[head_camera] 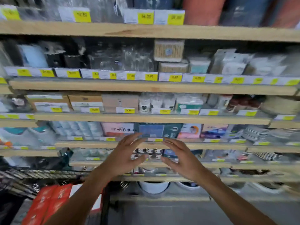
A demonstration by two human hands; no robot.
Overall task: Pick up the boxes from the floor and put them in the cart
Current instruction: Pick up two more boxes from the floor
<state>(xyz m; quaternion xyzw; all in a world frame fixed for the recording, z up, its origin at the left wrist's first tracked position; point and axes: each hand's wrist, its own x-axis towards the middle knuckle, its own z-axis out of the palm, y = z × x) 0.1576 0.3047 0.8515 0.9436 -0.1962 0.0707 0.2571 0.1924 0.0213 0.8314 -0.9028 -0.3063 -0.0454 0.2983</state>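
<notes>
In front of the wooden store shelves your left hand and right hand are spread, holding nothing; the red boxes, below-left of your fingers, look light, stiff cardboard, so grip opposite sides.

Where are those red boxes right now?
In the head view the red boxes sit at the lower left, below the dark wire cart and just left of the person's left forearm, under the wooden shelves.
</notes>
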